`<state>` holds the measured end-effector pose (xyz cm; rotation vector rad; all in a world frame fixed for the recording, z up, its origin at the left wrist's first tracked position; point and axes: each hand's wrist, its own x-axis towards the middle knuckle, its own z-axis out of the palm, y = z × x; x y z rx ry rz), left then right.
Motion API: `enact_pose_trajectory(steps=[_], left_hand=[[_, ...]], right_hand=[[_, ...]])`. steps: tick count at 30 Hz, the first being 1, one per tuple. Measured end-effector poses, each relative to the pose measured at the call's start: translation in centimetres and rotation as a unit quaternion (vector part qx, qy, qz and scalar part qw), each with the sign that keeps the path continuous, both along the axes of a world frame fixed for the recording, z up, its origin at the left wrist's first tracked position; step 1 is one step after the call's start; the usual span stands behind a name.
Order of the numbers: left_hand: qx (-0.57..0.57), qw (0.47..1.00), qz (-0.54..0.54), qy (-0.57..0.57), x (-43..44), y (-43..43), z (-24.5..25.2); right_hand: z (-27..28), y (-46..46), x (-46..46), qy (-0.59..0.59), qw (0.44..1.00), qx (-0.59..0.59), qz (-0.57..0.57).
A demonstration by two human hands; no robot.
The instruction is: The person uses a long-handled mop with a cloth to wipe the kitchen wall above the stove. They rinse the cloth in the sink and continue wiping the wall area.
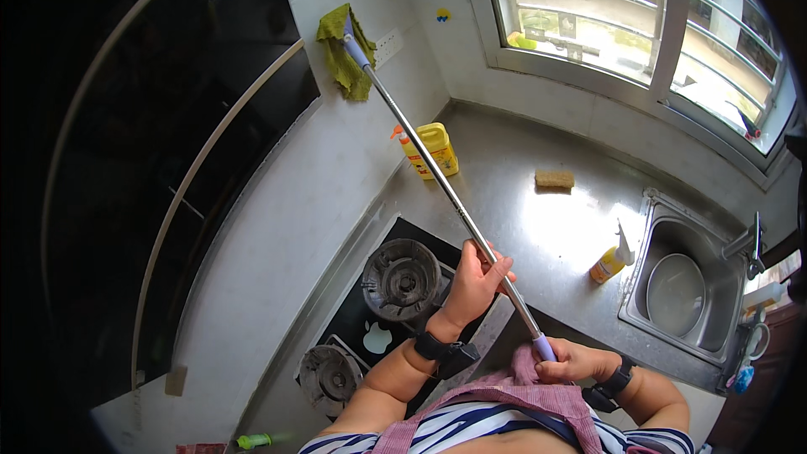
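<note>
A long metal pole (430,161) with lilac plastic ends slants across the view. My left hand (477,277) wraps around its shaft below the middle. At the lower end, near my apron, my right hand (563,360) grips the lilac handle (543,348). An olive-green cloth (343,69) is draped over the pole's far head, against the white tiled wall beside a socket panel (388,48). The cloth hides most of the head. Under the pole a yellow jug with an orange pump (439,150) stands on the steel countertop (498,139).
Below my left arm lies a gas hob with two burners (401,279). A brown sponge (555,180) and a yellow spray bottle (608,263) are on the counter. The sink (712,246) holds a round pan or lid (676,295). Dark cabinets (252,94) hang left; a window (586,19) is at upper right.
</note>
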<state>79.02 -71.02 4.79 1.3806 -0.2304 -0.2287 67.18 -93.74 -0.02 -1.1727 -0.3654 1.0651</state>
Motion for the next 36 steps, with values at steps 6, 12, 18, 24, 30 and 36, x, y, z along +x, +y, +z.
enact_pose_trajectory(steps=[6,12,18,24,30,36], left_hand=[[0.011,0.998,-0.014,0.062,-3.1,-1.1,-1.9],[0.006,0.995,-0.013,0.100,-4.4,-1.0,-5.2],[0.011,0.992,-0.012,0.124,-2.4,0.3,-5.1],[-0.037,0.996,-0.005,0.081,-2.1,0.1,-2.8],[-0.064,0.985,-0.009,0.158,-1.1,-0.4,-4.7],[-0.035,0.983,0.006,0.180,-0.9,0.1,-6.1]], right_hand=[[-2.3,-1.7,-2.9,-0.069,0.995,-0.051,-0.046],[-4.2,-2.7,-4.5,-0.034,0.996,-0.074,-0.023],[-3.0,-0.6,-3.0,-0.045,0.997,-0.069,-0.012],[2.7,-1.0,-2.8,-0.056,0.992,-0.116,-0.011],[3.9,-1.2,-1.9,0.004,0.991,-0.127,-0.028],[1.0,0.0,-1.6,-0.006,0.995,-0.092,-0.031]])
